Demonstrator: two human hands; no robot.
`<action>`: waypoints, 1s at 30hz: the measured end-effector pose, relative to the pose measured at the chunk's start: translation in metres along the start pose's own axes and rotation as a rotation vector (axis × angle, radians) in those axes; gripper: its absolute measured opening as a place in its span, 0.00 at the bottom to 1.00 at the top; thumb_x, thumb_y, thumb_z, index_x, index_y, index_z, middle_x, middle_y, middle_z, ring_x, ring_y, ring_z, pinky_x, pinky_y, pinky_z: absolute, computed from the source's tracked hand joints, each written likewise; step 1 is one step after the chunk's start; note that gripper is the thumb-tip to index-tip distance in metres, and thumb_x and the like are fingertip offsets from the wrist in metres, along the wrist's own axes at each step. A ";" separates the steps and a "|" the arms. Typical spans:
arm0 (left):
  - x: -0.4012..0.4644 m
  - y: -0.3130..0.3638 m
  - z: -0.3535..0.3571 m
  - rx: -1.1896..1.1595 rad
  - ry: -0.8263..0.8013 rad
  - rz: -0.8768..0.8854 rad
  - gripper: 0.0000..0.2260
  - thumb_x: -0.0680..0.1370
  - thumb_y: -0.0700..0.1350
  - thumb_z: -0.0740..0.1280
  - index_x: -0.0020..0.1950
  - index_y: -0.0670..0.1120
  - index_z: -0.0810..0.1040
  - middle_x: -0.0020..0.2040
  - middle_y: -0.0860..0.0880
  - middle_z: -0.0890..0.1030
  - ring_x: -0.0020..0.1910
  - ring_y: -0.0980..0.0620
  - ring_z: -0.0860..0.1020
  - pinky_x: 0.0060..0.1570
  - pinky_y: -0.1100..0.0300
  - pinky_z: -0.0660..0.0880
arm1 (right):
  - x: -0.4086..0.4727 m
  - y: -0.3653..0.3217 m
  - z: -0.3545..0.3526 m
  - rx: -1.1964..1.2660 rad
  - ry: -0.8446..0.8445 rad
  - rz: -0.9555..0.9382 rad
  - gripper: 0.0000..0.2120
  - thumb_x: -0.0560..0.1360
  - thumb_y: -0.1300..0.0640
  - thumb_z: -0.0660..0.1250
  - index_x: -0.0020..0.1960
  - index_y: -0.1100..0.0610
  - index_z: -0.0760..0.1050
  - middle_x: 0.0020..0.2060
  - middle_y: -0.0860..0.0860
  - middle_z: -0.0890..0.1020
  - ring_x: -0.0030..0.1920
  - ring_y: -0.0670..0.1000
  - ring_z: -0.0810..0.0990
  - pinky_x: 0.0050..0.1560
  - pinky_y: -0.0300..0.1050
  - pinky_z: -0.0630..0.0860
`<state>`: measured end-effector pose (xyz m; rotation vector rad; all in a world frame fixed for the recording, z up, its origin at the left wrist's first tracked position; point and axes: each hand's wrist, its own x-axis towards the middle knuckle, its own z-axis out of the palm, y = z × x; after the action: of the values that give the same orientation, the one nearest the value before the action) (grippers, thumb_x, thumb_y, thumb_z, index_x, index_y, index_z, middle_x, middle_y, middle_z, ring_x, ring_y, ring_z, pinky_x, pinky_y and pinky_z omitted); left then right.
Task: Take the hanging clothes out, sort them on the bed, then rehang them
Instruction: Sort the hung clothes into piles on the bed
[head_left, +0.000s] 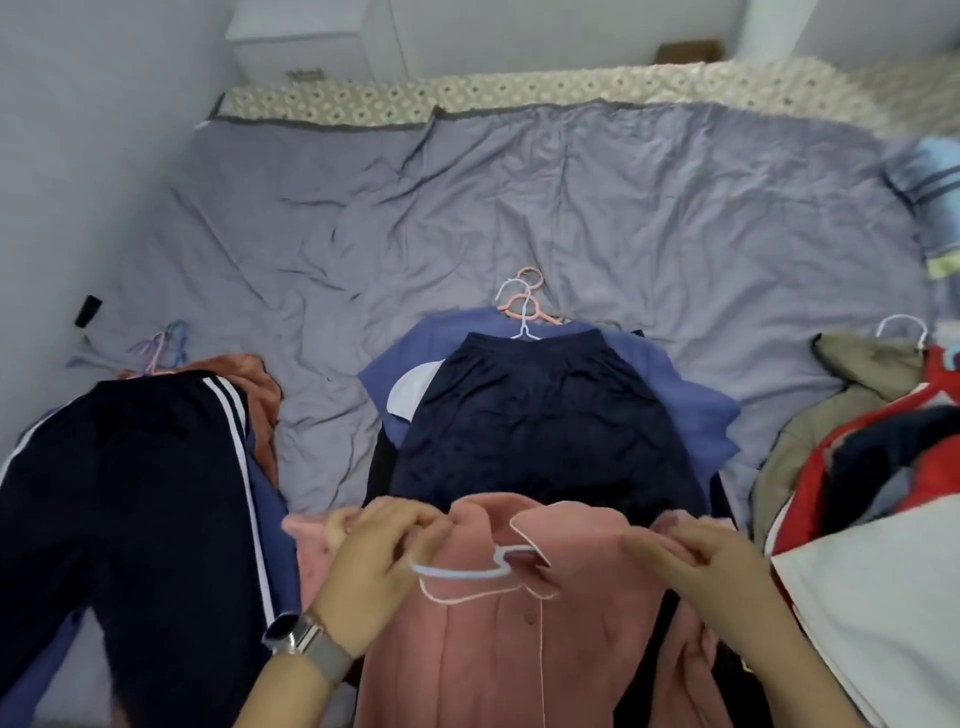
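Note:
A pink collared shirt (498, 634) with white piping and buttons lies at the near edge of the bed, on top of the middle pile. A pale blue hanger (462, 569) sits at its collar. My left hand (374, 561) pinches the shirt's left shoulder by the hanger. My right hand (711, 556) pinches the right shoulder. Behind the shirt lie dark navy shorts (540, 415) over a blue top (691, 410), with white and pink hangers (522, 306) sticking out above.
Navy track pants (135, 499) with white stripes lie at left over an orange garment (260, 384). A heap of jackets, olive (841, 405) and red (857, 441), lies at right. The grey sheet (467, 208) covers the bed; a striped pillow (930, 187) is far right.

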<state>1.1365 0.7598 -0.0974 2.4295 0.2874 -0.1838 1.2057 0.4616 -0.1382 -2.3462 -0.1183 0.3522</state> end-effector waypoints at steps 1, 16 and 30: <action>-0.012 0.002 -0.008 0.006 0.007 0.041 0.13 0.70 0.65 0.54 0.48 0.66 0.75 0.48 0.66 0.77 0.51 0.66 0.72 0.58 0.56 0.55 | -0.014 -0.007 -0.008 0.030 0.015 0.033 0.43 0.57 0.20 0.56 0.28 0.63 0.72 0.25 0.55 0.68 0.32 0.52 0.70 0.40 0.43 0.69; -0.307 0.037 -0.153 -0.120 0.404 0.182 0.15 0.62 0.65 0.57 0.46 0.70 0.72 0.34 0.56 0.76 0.46 0.69 0.69 0.50 0.63 0.54 | -0.315 -0.193 -0.044 0.043 0.400 -0.156 0.26 0.61 0.31 0.63 0.29 0.56 0.68 0.25 0.51 0.72 0.34 0.49 0.72 0.41 0.49 0.71; -0.421 0.086 -0.176 -0.032 0.417 0.421 0.12 0.66 0.65 0.55 0.39 0.64 0.74 0.34 0.62 0.76 0.48 0.65 0.69 0.49 0.61 0.52 | -0.490 -0.211 -0.075 0.167 0.590 0.013 0.20 0.65 0.42 0.73 0.28 0.52 0.67 0.23 0.48 0.66 0.28 0.47 0.63 0.34 0.46 0.65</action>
<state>0.7619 0.7423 0.1765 2.4166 -0.0452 0.5126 0.7615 0.4704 0.1668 -2.1882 0.2026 -0.3196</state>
